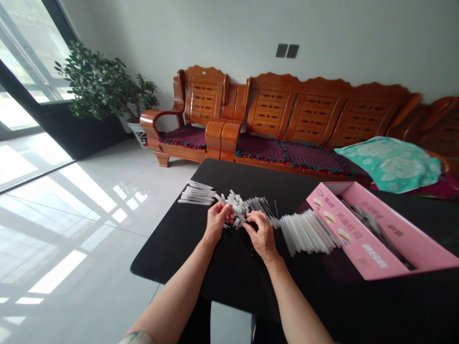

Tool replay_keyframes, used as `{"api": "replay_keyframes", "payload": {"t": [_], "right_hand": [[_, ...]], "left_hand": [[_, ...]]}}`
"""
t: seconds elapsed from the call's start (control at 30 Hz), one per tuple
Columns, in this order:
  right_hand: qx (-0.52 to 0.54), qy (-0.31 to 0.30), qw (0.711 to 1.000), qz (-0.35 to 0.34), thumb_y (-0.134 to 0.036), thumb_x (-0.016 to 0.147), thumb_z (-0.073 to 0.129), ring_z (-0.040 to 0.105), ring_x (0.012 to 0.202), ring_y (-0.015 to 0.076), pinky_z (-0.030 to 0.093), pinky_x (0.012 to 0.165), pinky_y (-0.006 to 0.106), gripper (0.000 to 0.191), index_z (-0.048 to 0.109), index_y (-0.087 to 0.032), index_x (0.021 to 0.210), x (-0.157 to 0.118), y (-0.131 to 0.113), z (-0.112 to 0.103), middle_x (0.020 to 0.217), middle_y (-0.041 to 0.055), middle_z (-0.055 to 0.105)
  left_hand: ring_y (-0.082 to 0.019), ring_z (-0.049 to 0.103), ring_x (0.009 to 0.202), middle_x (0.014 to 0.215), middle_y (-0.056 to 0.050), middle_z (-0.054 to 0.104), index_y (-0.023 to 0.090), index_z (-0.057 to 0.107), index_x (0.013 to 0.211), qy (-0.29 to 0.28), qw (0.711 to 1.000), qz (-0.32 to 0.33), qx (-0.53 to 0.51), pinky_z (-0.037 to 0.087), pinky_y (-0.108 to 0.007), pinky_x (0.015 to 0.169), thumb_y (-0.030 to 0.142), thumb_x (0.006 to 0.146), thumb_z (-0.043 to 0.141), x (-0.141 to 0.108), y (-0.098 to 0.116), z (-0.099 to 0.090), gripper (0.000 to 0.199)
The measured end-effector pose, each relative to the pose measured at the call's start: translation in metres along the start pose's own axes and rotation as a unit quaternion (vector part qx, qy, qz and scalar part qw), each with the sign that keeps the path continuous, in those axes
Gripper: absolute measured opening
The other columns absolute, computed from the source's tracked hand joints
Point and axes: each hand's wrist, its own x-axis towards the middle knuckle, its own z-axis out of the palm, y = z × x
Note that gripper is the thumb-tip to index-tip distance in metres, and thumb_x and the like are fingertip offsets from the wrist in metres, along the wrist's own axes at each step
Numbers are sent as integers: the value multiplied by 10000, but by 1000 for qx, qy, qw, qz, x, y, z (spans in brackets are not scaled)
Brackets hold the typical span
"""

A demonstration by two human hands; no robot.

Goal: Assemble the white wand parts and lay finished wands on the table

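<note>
My left hand [217, 220] is at the left edge of a pile of small white caps [236, 204], its thumb and fingertips pinched together. Whatever is between them is too small to name. On the pile's right side, my right hand [263, 235] has its fingers curled, thumb and index close together at the caps; I cannot make out what they hold. Left of the pile lie finished-looking white sticks [196, 194] in a row. Thin dark rods with pale ends [261, 205] lie behind my right hand. To its right is a row of translucent white tubes [307, 231].
A pink open box [358, 234] with dark and greyish contents stands on the black table [172, 248] at the right. Beyond the table is a wooden sofa [272, 107] with a turquoise cloth [390, 162]. A potted plant [103, 83] stands by the glass door.
</note>
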Motion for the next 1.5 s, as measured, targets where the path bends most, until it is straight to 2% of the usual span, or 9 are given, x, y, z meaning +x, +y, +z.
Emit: {"api": "replay_keyframes", "payload": {"t": [0.17,0.4,0.5,0.7,0.87,1.03,1.2,1.37,1.5], "right_hand": [[-3,-18,1000,-19,-189,932,534,625,1005,253,465,1004,530,114,634,-216,884,-1,0,0,940,75,707],[-5,-4,1000,2,-216,892,617,600,1021,257,492,965,500,10,613,-209,887,0,-1,-1,959,87,691],[-4,-13,1000,-13,-186,923,556,609,1010,249,474,989,507,81,625,-210,888,-1,0,0,944,81,695],[-9,4,1000,18,-212,867,649,592,1039,258,501,953,474,58,615,-203,913,-2,2,0,974,89,682],[-8,-16,1000,-7,-188,921,563,596,1040,255,483,977,488,78,638,-206,910,-2,2,0,956,86,696],[-9,4,1000,14,-203,856,663,587,1065,270,503,951,476,54,620,-206,889,-2,2,0,971,89,693],[-13,-16,1000,-6,-179,911,576,595,1047,258,501,956,472,76,648,-202,899,-2,3,0,949,87,702],[-17,2,1000,21,-205,856,661,593,1047,273,515,931,470,38,625,-204,868,-2,3,0,942,90,695],[-15,-11,1000,10,-205,894,609,597,1036,264,512,940,467,47,655,-202,887,-2,3,0,927,91,700]], "left_hand": [[-91,527,472,572,14,602,150,600,699,4,1000,0,-4,445,-216,481,481,763,749,0,0,0,369],[-96,527,472,580,14,606,153,596,692,11,1000,-3,-5,454,-224,477,484,751,756,0,-1,0,373],[-96,528,473,579,14,604,152,593,688,10,1000,0,-6,455,-222,476,480,753,757,1,-1,1,372],[-94,535,482,584,13,605,143,607,715,3,1000,5,-8,466,-215,482,471,770,749,1,-3,-1,362],[-93,540,481,584,9,609,139,604,708,9,1000,4,-11,466,-210,474,467,757,762,1,-2,-1,367],[-96,544,477,573,9,607,139,604,702,11,1000,3,-6,470,-211,472,462,757,762,0,0,0,363],[-95,542,476,586,2,614,137,604,698,15,1000,7,-5,466,-210,467,468,749,765,0,0,1,371],[-96,539,472,574,5,609,138,608,701,10,1000,8,0,473,-214,473,462,759,758,0,0,1,362],[-97,542,475,587,2,614,137,605,699,13,1000,9,-1,475,-217,470,459,753,763,0,0,1,362]]}}
